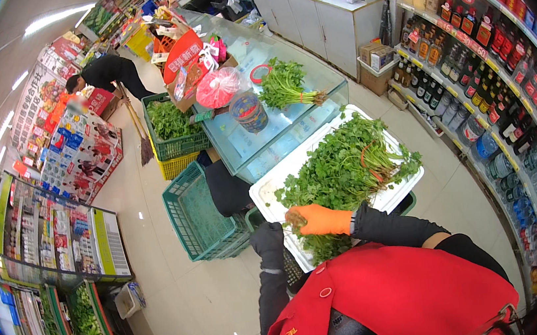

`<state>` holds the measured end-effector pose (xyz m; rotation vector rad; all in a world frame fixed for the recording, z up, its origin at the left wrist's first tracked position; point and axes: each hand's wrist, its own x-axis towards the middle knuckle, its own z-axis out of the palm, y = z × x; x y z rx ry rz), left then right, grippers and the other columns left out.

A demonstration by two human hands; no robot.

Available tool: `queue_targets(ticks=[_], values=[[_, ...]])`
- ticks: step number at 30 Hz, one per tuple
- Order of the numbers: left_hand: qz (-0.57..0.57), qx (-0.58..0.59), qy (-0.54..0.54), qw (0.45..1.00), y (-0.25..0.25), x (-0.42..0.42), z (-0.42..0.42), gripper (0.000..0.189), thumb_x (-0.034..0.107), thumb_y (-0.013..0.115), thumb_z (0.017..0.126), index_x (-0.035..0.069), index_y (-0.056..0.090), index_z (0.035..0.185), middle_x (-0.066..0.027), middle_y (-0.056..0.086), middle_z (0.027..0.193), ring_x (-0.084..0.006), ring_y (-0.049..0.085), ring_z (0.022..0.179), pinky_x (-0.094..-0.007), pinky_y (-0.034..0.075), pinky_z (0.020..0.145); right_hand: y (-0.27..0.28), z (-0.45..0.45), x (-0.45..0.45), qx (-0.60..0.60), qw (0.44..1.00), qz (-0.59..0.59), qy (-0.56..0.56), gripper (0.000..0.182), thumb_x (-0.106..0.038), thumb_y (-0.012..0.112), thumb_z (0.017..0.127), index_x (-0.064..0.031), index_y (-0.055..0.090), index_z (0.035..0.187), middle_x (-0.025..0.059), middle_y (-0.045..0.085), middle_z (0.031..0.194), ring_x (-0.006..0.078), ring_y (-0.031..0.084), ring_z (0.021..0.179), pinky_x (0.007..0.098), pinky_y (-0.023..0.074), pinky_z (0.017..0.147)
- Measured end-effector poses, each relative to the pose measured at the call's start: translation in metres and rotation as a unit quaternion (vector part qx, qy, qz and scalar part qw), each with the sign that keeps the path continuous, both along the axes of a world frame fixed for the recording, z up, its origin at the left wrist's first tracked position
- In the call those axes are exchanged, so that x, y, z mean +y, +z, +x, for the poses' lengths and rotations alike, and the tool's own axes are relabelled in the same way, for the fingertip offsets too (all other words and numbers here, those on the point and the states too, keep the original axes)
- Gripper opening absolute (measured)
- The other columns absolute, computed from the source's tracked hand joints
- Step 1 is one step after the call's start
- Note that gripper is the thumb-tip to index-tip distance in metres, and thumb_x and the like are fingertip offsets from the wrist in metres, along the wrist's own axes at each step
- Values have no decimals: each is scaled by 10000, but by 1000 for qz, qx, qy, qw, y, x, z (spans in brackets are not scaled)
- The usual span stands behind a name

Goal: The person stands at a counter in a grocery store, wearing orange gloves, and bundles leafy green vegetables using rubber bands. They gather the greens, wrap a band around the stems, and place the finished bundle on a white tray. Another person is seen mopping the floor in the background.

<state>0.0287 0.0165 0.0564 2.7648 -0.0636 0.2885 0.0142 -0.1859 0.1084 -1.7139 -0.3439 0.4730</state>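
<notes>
My right hand (325, 219), in an orange glove, is closed around the root end of a bunch of leafy greens; its leaves (326, 247) hang below the hand over the near edge of a white foam tray (265, 191). My left hand (267, 242), in a black glove, is held with bent fingers just left of those roots; a thin pale strand shows between the two hands, and its grip is unclear. On the tray lies a heap of leafy greens (333, 165), some stems bound with orange-red bands (363, 155).
A glass counter (266, 150) beyond the tray bears a banded bunch of greens (283, 82), a patterned bin (248, 113) and a pink plastic bag (217, 88). Green crates (194, 215) stand left. Bottle shelves (466, 70) line the right. A person (111, 75) bends over by a broom.
</notes>
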Motion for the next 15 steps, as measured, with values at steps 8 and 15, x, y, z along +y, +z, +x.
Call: queue_targets(ticks=[8, 15], values=[[-434, 165, -186, 866, 27, -41, -21, 422, 224, 344, 1008, 4, 429, 1358, -142, 626, 1147, -164, 593, 1017, -319, 446, 888, 11, 4, -13, 113, 929, 272, -225, 654, -37, 647, 807, -17, 331, 1379, 63, 511, 1250, 178, 544, 1055, 321, 474, 855], [-429, 348, -311, 773, 27, -35, -18, 418, 269, 712, 823, 52, 606, 1165, -65, 642, 1101, -146, 573, 979, -335, 454, 863, 94, 11, -28, -362, 882, -301, 7, 1024, -432, 759, 652, -51, 245, 1452, 184, 269, 1483, 402, 228, 1367, 561, 162, 1092]])
